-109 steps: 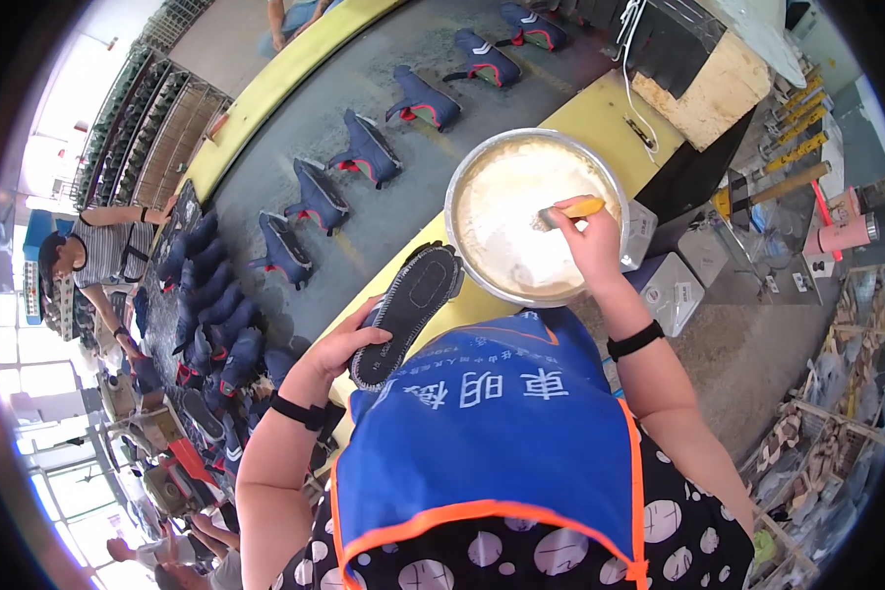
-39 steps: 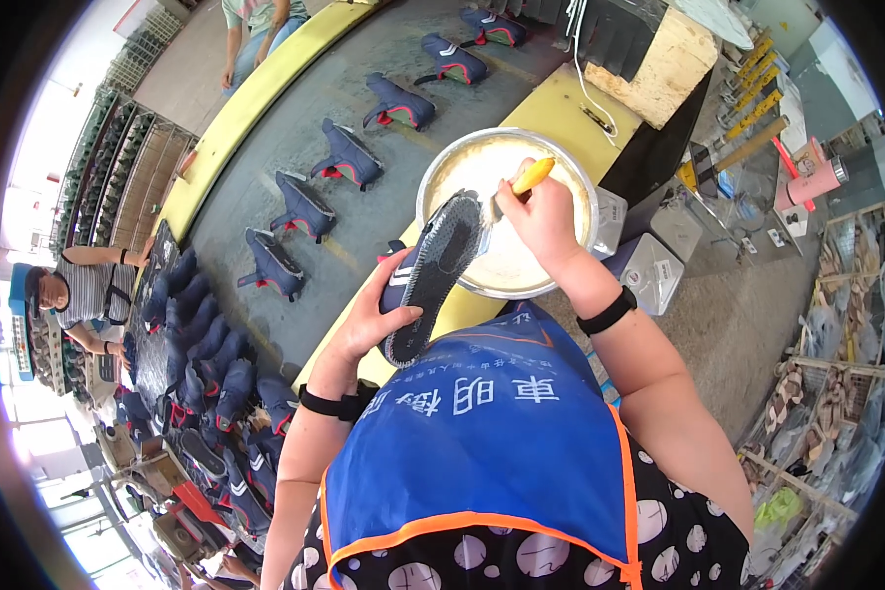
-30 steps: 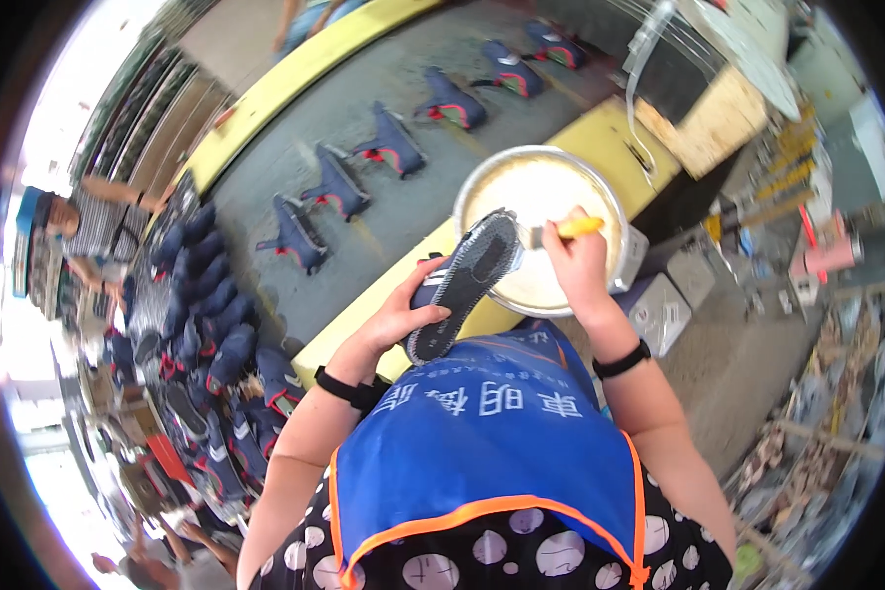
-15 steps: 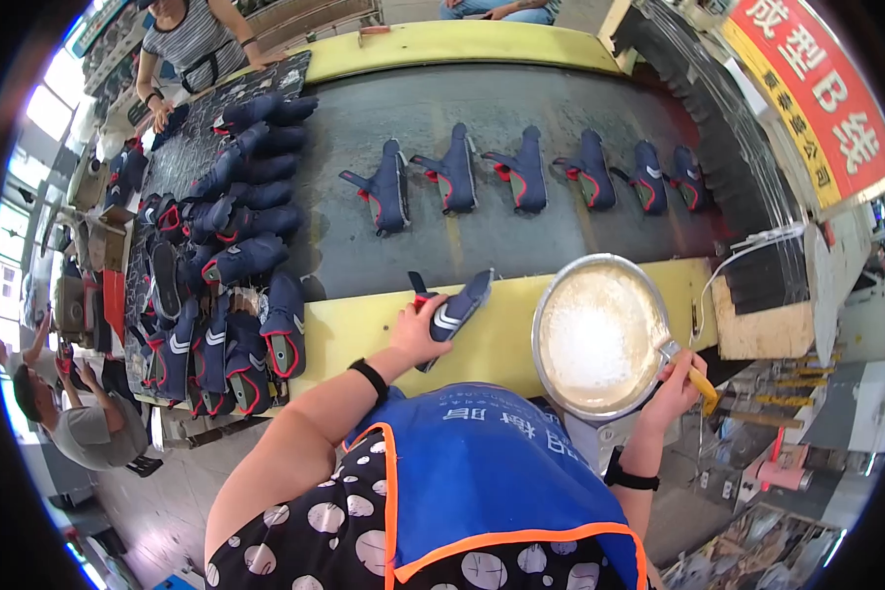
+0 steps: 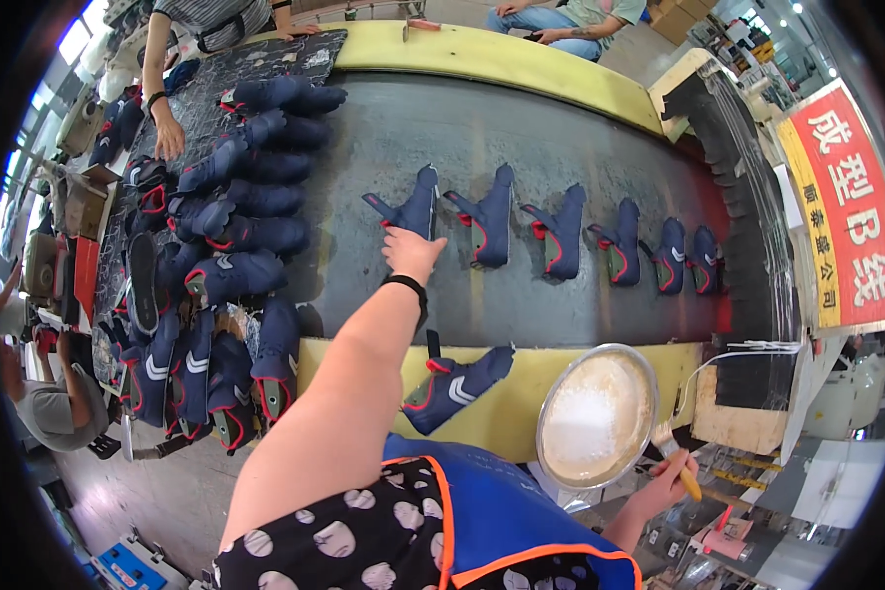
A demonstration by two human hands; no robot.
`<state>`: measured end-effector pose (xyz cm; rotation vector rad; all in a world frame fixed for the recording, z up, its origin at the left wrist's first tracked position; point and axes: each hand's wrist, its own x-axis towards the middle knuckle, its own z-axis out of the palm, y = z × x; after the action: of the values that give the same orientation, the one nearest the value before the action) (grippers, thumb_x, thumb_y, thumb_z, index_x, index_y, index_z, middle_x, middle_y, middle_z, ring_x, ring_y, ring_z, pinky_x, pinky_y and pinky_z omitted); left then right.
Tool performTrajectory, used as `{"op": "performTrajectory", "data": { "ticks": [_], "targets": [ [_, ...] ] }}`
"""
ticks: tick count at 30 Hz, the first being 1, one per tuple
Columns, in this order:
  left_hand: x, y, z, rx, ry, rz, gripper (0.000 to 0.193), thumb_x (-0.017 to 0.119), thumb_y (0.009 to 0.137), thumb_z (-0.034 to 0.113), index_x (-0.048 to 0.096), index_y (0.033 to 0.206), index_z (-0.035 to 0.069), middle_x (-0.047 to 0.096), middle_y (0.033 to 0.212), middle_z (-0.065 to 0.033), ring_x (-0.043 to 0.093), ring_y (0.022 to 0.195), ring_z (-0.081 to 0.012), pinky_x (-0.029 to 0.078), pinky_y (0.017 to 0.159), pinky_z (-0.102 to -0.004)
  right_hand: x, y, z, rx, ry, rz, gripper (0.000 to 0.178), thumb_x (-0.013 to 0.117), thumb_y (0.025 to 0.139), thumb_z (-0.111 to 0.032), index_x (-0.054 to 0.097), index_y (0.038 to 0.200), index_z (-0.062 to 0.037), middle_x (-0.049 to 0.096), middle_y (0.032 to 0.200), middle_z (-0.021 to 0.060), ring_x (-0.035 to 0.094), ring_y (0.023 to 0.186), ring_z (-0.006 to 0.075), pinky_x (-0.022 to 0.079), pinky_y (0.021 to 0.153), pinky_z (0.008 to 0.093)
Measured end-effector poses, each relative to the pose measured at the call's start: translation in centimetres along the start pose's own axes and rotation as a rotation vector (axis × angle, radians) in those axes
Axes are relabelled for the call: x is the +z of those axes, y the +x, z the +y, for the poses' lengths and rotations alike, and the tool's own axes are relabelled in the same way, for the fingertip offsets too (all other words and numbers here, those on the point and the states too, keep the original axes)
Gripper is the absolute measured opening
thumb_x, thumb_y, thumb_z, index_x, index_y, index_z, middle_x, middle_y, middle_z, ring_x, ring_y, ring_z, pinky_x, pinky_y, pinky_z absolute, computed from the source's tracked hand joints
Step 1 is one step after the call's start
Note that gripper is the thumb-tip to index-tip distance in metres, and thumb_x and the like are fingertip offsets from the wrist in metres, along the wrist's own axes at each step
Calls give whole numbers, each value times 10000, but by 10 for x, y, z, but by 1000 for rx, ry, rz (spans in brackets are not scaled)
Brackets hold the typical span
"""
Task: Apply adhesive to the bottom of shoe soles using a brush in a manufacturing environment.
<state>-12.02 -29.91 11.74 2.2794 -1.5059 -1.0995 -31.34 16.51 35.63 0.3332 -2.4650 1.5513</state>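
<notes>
My left hand [image 5: 410, 253] reaches over the dark belt, its thumb and fingers closed about the heel end of the leftmost navy shoe upper [image 5: 420, 202] in a row. On the yellow ledge nearer me lies another navy shoe upper [image 5: 462, 386] with pale chevrons and red lining, untouched. My right hand [image 5: 667, 484] grips a brush [image 5: 691, 481] by its yellow handle. The bristle end is beside the rim of a round metal bowl [image 5: 542, 423] holding a creamy white substance.
Several more uppers [image 5: 560, 236] stand along the belt [image 5: 364, 128]. Many navy shoes [image 5: 256, 231] are heaped at left, where a co-worker's hand [image 5: 170, 138] reaches in. Black strip curtains [image 5: 747, 236] and a red-yellow sign [image 5: 841, 206] flank the right. Someone sits beyond the far yellow ledge [image 5: 501, 59].
My left hand has let go of the upper on the ledge and moved forward to the leftmost upper on the belt. My right hand still holds the brush beside the bowl.
</notes>
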Motion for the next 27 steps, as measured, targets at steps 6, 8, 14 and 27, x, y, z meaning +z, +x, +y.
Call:
{"op": "performTrajectory", "data": {
  "ticks": [6, 8, 14, 27],
  "targets": [
    [-1, 20, -11, 98, -6, 297, 865, 829, 638, 344, 406, 1300, -17, 518, 1234, -218, 533, 1151, -410, 465, 985, -486, 12, -3, -10, 17, -82, 7, 192, 553, 1024, -219, 563, 932, -50, 447, 689, -19, 398, 582, 52, 325, 536, 198],
    [-27, 45, -38, 41, 79, 387, 836, 821, 637, 358, 434, 1274, -20, 532, 1218, -229, 553, 1125, -405, 474, 976, -482, 14, -4, -10, 28, -91, -27, 193, 555, 1024, -219, 563, 932, -49, 449, 688, -19, 400, 585, 50, 324, 536, 197],
    [-109, 108, -117, -88, 31, 357, 788, 808, 673, 474, 537, 1220, -25, 664, 1143, -250, 638, 1092, -410, 494, 980, -454, 32, -8, -6, 30, -75, -103, 152, 556, 1020, -190, 574, 963, -50, 491, 757, -22, 416, 619, 42, 346, 562, 194],
    [-7, -10, -71, 673, 47, 574, 847, 753, 737, 239, 352, 1408, -87, 383, 1447, -301, 327, 1390, -431, 277, 1157, -511, 6, -15, 23, 83, -68, -51, 170, 567, 1019, -211, 582, 987, -45, 515, 773, -17, 447, 621, 42, 378, 557, 192]
  ]
}}
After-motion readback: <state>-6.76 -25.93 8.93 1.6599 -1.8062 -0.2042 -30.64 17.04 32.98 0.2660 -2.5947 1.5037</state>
